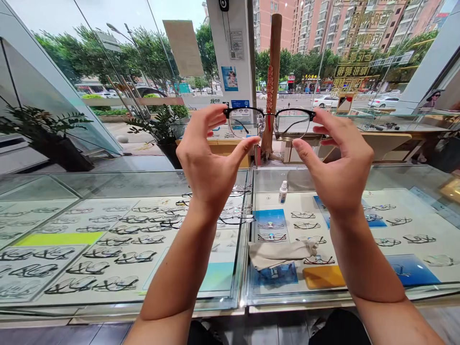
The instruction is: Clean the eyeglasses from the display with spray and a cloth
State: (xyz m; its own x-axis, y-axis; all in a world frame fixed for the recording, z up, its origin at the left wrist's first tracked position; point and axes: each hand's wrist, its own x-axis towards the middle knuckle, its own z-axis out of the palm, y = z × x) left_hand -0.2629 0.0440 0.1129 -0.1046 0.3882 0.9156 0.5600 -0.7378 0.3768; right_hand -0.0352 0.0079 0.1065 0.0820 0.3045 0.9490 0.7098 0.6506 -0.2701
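A pair of eyeglasses point(269, 114) with dark upper rims and clear round lenses is held up level at eye height. My left hand point(210, 158) grips its left end by the hinge, fingers curled behind and thumb near the lower edge of the lens. At the opposite end, my right hand point(341, 165) holds the right hinge in the same way, its thumb below the right lens. The temples seem folded behind the lenses. Below, on the glass counter, lie a beige cloth point(276, 255), a small white bottle point(283, 192) and an orange-yellow case point(323, 277).
Glass display counters point(245, 239) full of eyeglass frames point(134, 257) stretch across below my arms. Beyond them stand potted plants point(167, 129), a wooden post point(273, 72), a white pillar point(233, 48) and another counter point(395, 123). A street shows through the windows.
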